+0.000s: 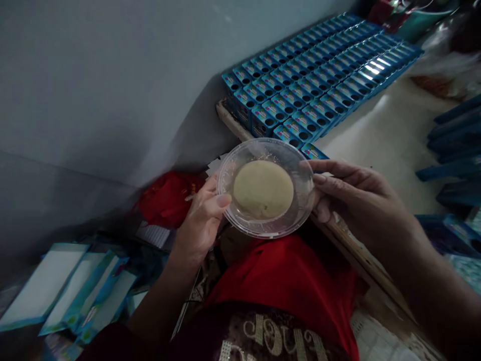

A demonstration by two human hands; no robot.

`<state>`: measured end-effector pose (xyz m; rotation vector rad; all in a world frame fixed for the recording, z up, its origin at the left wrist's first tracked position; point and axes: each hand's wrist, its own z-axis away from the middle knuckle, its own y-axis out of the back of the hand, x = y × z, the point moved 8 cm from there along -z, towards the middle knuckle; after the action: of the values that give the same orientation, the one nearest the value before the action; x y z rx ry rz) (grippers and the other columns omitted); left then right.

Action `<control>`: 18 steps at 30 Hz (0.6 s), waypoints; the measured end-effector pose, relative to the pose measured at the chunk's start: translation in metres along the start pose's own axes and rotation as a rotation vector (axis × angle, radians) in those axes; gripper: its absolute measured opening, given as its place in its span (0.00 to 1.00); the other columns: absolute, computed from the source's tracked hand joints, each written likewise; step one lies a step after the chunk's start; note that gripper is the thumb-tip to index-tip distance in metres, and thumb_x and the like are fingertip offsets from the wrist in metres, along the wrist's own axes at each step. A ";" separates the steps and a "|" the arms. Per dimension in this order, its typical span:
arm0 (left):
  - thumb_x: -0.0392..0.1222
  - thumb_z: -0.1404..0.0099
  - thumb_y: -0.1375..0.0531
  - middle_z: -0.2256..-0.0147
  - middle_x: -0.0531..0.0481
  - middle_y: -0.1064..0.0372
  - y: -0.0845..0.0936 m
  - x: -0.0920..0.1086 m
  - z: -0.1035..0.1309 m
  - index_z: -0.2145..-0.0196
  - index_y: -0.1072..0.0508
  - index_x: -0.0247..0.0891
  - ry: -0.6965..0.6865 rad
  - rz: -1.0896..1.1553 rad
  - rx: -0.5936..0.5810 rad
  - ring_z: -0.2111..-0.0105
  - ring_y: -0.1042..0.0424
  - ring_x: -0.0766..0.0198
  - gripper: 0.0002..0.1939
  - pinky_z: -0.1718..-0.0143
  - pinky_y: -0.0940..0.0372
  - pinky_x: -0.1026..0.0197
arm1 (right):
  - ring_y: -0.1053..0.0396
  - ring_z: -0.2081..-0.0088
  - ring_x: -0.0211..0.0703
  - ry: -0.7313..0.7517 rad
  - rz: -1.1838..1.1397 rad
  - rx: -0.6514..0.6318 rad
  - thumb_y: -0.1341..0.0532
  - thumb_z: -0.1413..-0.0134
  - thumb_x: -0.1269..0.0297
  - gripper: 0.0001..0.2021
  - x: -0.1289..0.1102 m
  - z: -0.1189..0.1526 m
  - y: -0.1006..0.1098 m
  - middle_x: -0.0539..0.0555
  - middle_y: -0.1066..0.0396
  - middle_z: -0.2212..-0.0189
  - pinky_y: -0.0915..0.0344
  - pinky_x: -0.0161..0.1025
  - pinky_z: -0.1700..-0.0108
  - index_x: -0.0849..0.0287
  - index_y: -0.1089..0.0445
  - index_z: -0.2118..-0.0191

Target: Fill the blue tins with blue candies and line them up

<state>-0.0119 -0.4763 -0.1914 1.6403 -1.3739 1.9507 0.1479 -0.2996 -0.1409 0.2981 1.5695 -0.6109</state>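
Observation:
A round clear plastic tub [302, 188] is held up between my hands, over my lap. Inside it lies a smooth pale yellowish round lump [263, 189], like dough; its exact kind I cannot tell. My left hand [201, 220] grips the tub's left rim, thumb on the near edge. On the opposite side my right hand [349, 195] pinches the rim between thumb and fingers. Just beyond the tub, rows of small blue printed boxes [308, 93] with round dark holes stand packed together on the table.
The pale tabletop [391, 130] stretches right of the boxes, with more blue boxes [458, 145] at its right. A red bag [165, 198] sits low by the grey wall [93, 75]. Blue-edged white cartons [48, 281] lie at lower left. Clear plastic bags [447, 60] are at the far right.

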 end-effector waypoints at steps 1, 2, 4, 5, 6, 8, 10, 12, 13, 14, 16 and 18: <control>0.51 0.39 0.25 0.42 0.39 0.15 0.004 -0.003 0.001 0.38 0.20 0.40 -0.001 -0.007 0.007 0.30 0.21 0.34 0.33 0.28 0.24 0.35 | 0.27 0.82 0.38 -0.004 0.030 -0.010 0.14 0.43 0.50 0.21 0.005 -0.001 -0.001 0.50 0.22 0.79 0.28 0.29 0.80 0.58 0.12 0.53; 0.51 0.39 0.25 0.43 0.40 0.15 0.008 -0.005 0.003 0.38 0.20 0.40 0.002 -0.015 0.014 0.31 0.21 0.34 0.33 0.28 0.24 0.36 | 0.26 0.82 0.39 -0.012 0.047 -0.011 0.14 0.42 0.49 0.22 0.010 -0.002 -0.001 0.50 0.22 0.78 0.28 0.30 0.79 0.58 0.12 0.52; 0.51 0.39 0.25 0.45 0.41 0.14 0.018 -0.011 0.007 0.38 0.19 0.40 0.017 -0.030 0.028 0.32 0.20 0.34 0.32 0.30 0.23 0.37 | 0.26 0.81 0.37 -0.034 0.048 -0.001 0.16 0.40 0.46 0.23 0.023 -0.003 -0.002 0.51 0.21 0.77 0.27 0.29 0.78 0.58 0.13 0.50; 0.51 0.38 0.25 0.46 0.41 0.14 0.024 -0.015 0.010 0.38 0.19 0.40 0.028 -0.035 0.037 0.33 0.19 0.34 0.32 0.31 0.22 0.37 | 0.26 0.81 0.37 -0.046 0.042 -0.003 0.16 0.38 0.46 0.24 0.029 -0.003 -0.003 0.51 0.20 0.77 0.27 0.29 0.77 0.59 0.13 0.49; 0.51 0.38 0.25 0.46 0.40 0.14 0.031 -0.019 0.013 0.37 0.19 0.40 0.038 -0.037 0.045 0.33 0.19 0.33 0.33 0.31 0.22 0.36 | 0.27 0.81 0.37 -0.059 0.040 -0.011 0.17 0.37 0.45 0.24 0.036 -0.004 -0.004 0.52 0.20 0.77 0.27 0.29 0.77 0.60 0.13 0.48; 0.52 0.37 0.25 0.43 0.39 0.14 0.046 -0.029 0.017 0.35 0.19 0.39 0.050 -0.031 0.065 0.33 0.20 0.33 0.35 0.31 0.23 0.36 | 0.27 0.81 0.38 -0.086 0.051 -0.038 0.18 0.36 0.44 0.26 0.049 -0.003 -0.004 0.52 0.20 0.76 0.28 0.30 0.77 0.62 0.14 0.45; 0.52 0.36 0.25 0.38 0.38 0.16 0.060 -0.043 0.021 0.31 0.21 0.39 0.055 -0.019 0.079 0.31 0.21 0.33 0.38 0.31 0.24 0.37 | 0.26 0.80 0.39 -0.115 0.073 -0.055 0.20 0.33 0.45 0.28 0.063 -0.002 0.000 0.53 0.20 0.76 0.27 0.32 0.76 0.62 0.16 0.41; 0.52 0.35 0.26 0.33 0.37 0.20 0.069 -0.062 0.025 0.28 0.22 0.39 0.062 -0.007 0.081 0.30 0.23 0.35 0.39 0.30 0.25 0.40 | 0.25 0.79 0.40 -0.143 0.106 -0.041 0.22 0.30 0.47 0.28 0.077 0.002 0.010 0.54 0.19 0.74 0.27 0.33 0.75 0.61 0.17 0.36; 0.52 0.34 0.27 0.31 0.38 0.21 0.072 -0.071 0.027 0.28 0.22 0.39 0.066 -0.004 0.080 0.30 0.23 0.35 0.40 0.30 0.26 0.41 | 0.26 0.78 0.41 -0.155 0.124 -0.024 0.23 0.29 0.47 0.28 0.083 0.003 0.016 0.54 0.19 0.74 0.27 0.34 0.75 0.60 0.17 0.35; 0.52 0.34 0.27 0.31 0.38 0.21 0.072 -0.080 0.029 0.28 0.22 0.39 0.071 0.001 0.075 0.30 0.23 0.36 0.40 0.30 0.26 0.42 | 0.26 0.78 0.41 -0.166 0.143 -0.001 0.23 0.29 0.47 0.28 0.089 0.005 0.023 0.54 0.19 0.74 0.28 0.34 0.75 0.59 0.17 0.34; 0.52 0.34 0.26 0.32 0.39 0.20 0.069 -0.097 0.032 0.28 0.22 0.41 0.087 0.019 0.062 0.30 0.24 0.36 0.39 0.30 0.27 0.43 | 0.28 0.78 0.42 -0.180 0.183 0.056 0.23 0.30 0.45 0.29 0.097 0.007 0.038 0.53 0.21 0.74 0.31 0.35 0.77 0.58 0.16 0.34; 0.52 0.34 0.25 0.33 0.40 0.20 0.062 -0.111 0.034 0.29 0.21 0.42 0.105 0.058 0.056 0.29 0.25 0.37 0.39 0.29 0.29 0.44 | 0.30 0.78 0.42 -0.187 0.227 0.119 0.23 0.31 0.43 0.29 0.101 0.009 0.050 0.52 0.24 0.76 0.33 0.36 0.78 0.57 0.15 0.35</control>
<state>0.0042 -0.4946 -0.3207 1.5143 -1.3531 2.0943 0.1720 -0.2810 -0.2494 0.4876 1.3009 -0.5391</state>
